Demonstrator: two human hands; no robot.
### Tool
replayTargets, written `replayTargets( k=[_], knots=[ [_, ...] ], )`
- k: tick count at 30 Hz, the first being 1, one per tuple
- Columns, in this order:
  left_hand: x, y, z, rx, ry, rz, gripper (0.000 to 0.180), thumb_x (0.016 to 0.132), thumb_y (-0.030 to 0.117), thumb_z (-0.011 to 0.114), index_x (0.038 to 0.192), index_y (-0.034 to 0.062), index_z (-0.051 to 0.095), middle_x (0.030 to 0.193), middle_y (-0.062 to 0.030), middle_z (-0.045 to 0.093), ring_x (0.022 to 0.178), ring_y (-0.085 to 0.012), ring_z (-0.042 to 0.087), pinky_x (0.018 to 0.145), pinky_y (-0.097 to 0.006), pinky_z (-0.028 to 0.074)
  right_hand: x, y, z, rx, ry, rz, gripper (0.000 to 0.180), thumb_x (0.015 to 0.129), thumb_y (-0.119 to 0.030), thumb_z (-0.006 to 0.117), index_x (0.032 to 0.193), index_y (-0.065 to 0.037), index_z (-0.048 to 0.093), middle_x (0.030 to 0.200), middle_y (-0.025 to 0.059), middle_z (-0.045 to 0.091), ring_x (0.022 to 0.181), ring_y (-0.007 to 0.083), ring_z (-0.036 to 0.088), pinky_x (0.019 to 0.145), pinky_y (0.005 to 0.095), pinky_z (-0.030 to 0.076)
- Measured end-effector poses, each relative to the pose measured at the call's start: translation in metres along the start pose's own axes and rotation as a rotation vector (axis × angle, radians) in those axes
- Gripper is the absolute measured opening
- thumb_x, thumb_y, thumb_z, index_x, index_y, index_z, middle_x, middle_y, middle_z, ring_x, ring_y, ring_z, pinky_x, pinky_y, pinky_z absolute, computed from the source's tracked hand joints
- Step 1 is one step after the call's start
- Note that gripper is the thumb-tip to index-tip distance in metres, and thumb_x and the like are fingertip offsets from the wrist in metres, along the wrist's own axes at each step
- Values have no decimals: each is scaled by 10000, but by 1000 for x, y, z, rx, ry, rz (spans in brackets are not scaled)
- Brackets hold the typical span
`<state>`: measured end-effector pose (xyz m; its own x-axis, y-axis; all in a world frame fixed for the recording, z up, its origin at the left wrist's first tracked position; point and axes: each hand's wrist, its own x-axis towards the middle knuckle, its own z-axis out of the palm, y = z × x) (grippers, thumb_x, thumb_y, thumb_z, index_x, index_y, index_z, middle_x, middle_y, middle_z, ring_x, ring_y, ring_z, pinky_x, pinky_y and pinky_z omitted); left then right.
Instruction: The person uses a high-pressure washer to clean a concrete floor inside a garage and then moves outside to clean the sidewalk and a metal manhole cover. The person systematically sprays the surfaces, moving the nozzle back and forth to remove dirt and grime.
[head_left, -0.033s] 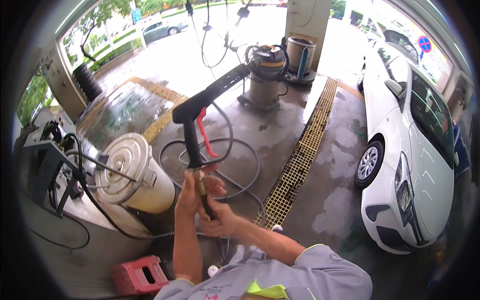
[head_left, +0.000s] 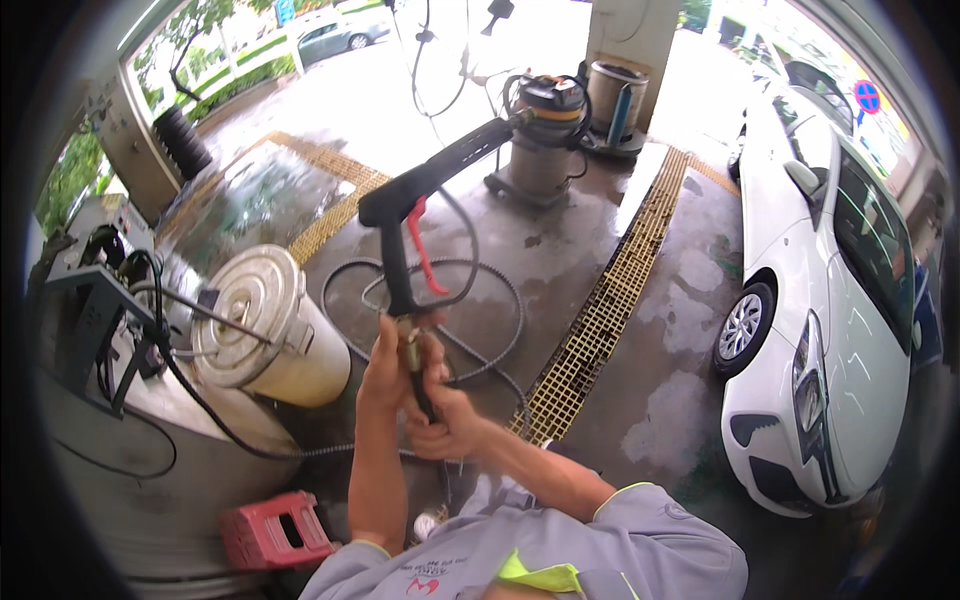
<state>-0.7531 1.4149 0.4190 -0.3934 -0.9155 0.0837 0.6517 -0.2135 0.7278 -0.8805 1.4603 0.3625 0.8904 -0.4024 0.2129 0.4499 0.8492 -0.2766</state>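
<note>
Centrally held spray gun: on my feed, the black spray gun point(head_left: 420, 187) sits at 10 o'clock from mid-view, its handle near upright, its barrel sloping up toward 1 o'clock.
Red trigger: I see the trigger point(head_left: 424, 245) on the handle's right side, inside a thin black guard, with neither hand on it.
Left hand: at 8 o'clock I have the left hand point(head_left: 383, 358), fingers curled round the brass-coloured fitting point(head_left: 411, 352) at the foot of the handle.
Right hand: between 6 and 7 o'clock, the right hand point(head_left: 444, 422) is wrapped tightly around the black hose end point(head_left: 422, 393), just below the fitting.
Floor hose: I follow a grey floor hose point(head_left: 522, 318) looping behind the gun.
White bin: the lidded bin point(head_left: 318, 362) stands at 9 o'clock, with a dark frame point(head_left: 92, 318) further out that way.
Red stool: the stool point(head_left: 278, 530) rests between 7 and 8 o'clock.
Vacuum: close to 1 o'clock I get a vacuum cleaner point(head_left: 540, 172) on a wheeled base.
Yellow grating: the grating point(head_left: 606, 318) runs from 2 to 5 o'clock.
White car: the car point(head_left: 775, 250) fills 3 o'clock.
</note>
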Motion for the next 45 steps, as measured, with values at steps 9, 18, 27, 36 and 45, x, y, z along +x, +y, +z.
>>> replayTargets(
  k=[9, 18, 27, 36, 45],
  knots=[
    [164, -45, 1, 176, 467, -47, 419, 1058, 522, 532, 1056, 106, 573, 554, 72, 355, 449, -78, 449, 465, -267, 456, -59, -174, -34, -901, 502, 108, 642, 1061, -560, 473, 1140, 39, 689, 902, 119, 716, 862, 207, 676, 804, 354, 548],
    [264, -132, -98, 223, 936, -1, 450, 1038, 537, 569, 871, 122, 519, 535, 67, 360, 361, -49, 338, 334, -243, 257, -165, -350, -185, -1096, 990, 247, 376, 1033, -324, 590, 1101, 25, 713, 897, 71, 710, 846, 132, 653, 782, 310, 525],
    [313, -219, -173, 675, 1490, -369, 543, 1011, 505, 586, 1052, -32, 660, 832, -234, 671, 792, -385, 659, 711, -466, 494, -4, -565, -262, -1520, 928, 486, 529, 960, -373, 660, 1282, 46, 658, 1109, 244, 748, 1075, 332, 730, 949, 398, 554],
    [490, -109, -194, 948, 1670, -341, 532, 1004, 487, 578, 1142, -26, 600, 919, -348, 696, 930, -526, 685, 798, -587, 538, 247, -593, -311, -1553, 613, 570, 959, 922, -509, 708, 1598, 8, 266, 1489, 301, 513, 1312, 367, 595, 1055, 444, 489],
    [666, -12, -316, 1173, 1679, -375, 446, 977, 447, 624, 974, 1, 609, 742, -262, 708, 752, -484, 714, 668, -592, 557, 463, -688, -453, -796, 1014, 476, 193, 861, -110, 699, 978, 15, 611, 797, 139, 642, 649, 274, 634, 563, 429, 537]
  ],
)
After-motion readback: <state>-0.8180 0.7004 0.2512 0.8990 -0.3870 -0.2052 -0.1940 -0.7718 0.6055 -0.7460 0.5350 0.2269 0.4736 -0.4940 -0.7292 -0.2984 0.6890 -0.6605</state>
